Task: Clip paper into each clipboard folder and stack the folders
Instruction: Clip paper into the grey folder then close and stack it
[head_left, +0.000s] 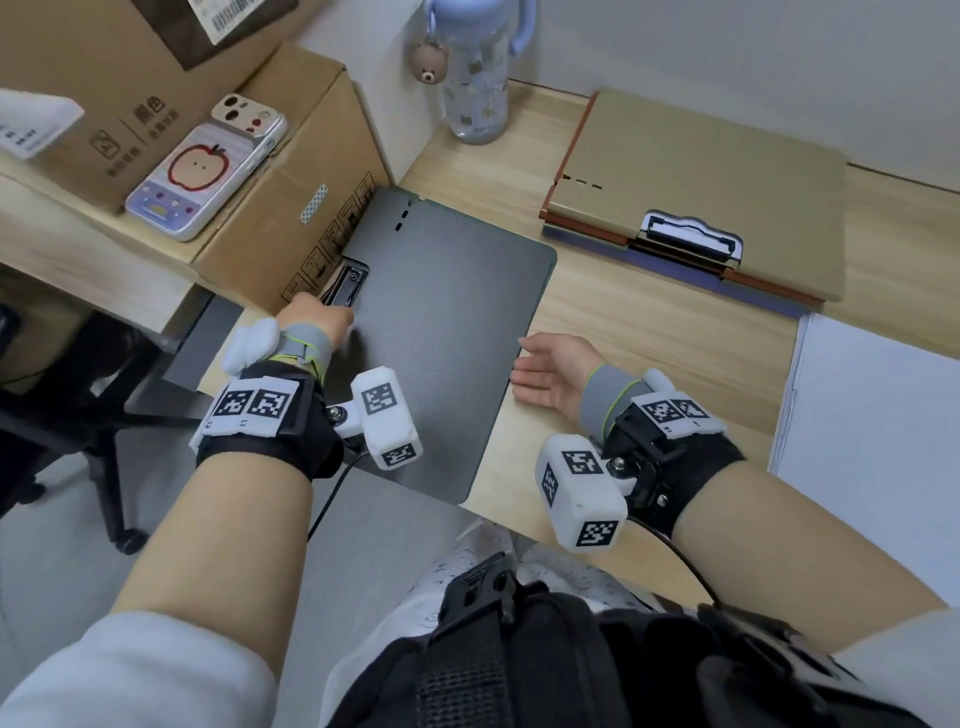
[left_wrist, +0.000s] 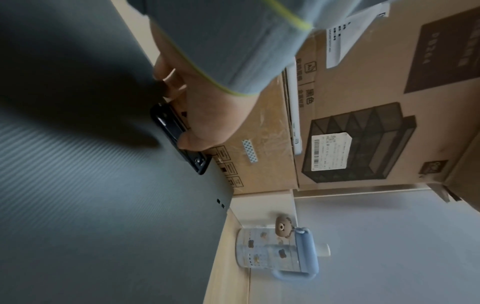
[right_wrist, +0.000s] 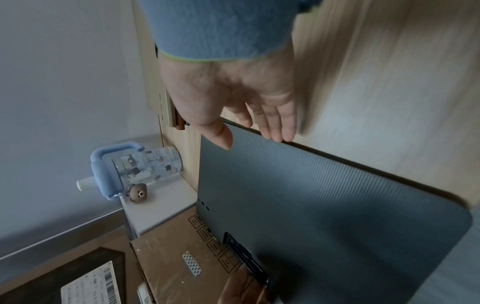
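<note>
Left hand (head_left: 317, 317) wedged between folder (head_left: 447, 332) and cardboard box (head_left: 291, 208).

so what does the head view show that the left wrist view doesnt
Only the head view shows the right hand open at the dark folder's edge, the stacked folders and the white paper. Only the left wrist view shows the left hand's fingers curled round the black clip up close. Both show the dark folder, the cardboard box and the water bottle.
</note>
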